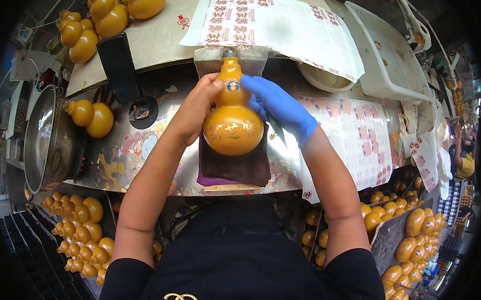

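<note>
Black fabric of a short-sleeved top (225, 256) fills the near edge, while a glossy amber gourd-shaped bottle (233, 132) lies over a folded dark cloth (234, 168), held between two hands. Bare fingers of the left hand (198, 106) curl closed against its upper bulb; blue-gloved fingers of the right hand (286, 110) touch the opposite side, though how tightly they close cannot be told. Below the glove, a thin, dark pointed piece (277, 130) is partly hidden. Stained, flecked metal forms the surface (119, 153), with printed paper sheets (353, 144) at right and a round metal pan (41, 133) at left. Similar rounded bottles (84, 234) crowd the near left; the room's outer edges fade to black.
</note>
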The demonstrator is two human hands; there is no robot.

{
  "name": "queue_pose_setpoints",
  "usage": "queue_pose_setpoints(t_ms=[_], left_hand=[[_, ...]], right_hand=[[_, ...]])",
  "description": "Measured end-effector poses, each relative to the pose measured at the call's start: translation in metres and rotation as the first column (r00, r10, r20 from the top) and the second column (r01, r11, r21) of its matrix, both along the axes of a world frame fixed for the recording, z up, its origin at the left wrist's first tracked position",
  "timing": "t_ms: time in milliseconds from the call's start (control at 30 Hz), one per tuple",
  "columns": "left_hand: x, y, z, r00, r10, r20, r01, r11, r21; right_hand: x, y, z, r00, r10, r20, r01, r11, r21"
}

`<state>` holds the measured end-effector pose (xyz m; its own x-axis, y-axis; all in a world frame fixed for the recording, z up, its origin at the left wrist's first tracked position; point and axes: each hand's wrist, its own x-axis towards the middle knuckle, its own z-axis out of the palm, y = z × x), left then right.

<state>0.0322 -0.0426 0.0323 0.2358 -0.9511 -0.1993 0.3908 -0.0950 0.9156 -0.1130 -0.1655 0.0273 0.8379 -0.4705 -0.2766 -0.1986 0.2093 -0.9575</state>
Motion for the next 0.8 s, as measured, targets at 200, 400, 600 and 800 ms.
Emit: queue_pose_setpoints(t_ms=[200,400,600,800], left_hand=[[-0.002,-0.009,-0.005,0.987,0.042,0.153,-0.048,0.998,0.039],[0.003,-0.009,-0.015,0.989,0.028,0.146,-0.024,0.999,-0.025],[0.004,-0.008,-0.017,0.994,0.012,0.113,-0.008,0.999,-0.039],[0.006,-0.005,-0.02,0.992,0.016,0.126,-0.009,0.998,-0.059]], right_hand=[[0.01,0.001,-0.008,0.988,-0.077,-0.131,0.036,0.957,-0.289],[0.007,0.005,-0.002,0.997,-0.051,-0.058,0.044,0.991,-0.128],[0.003,0.005,0.001,0.999,-0.043,-0.011,0.043,0.999,0.006],[0.003,0.005,-0.002,0.999,-0.047,0.016,0.046,0.995,0.087]])
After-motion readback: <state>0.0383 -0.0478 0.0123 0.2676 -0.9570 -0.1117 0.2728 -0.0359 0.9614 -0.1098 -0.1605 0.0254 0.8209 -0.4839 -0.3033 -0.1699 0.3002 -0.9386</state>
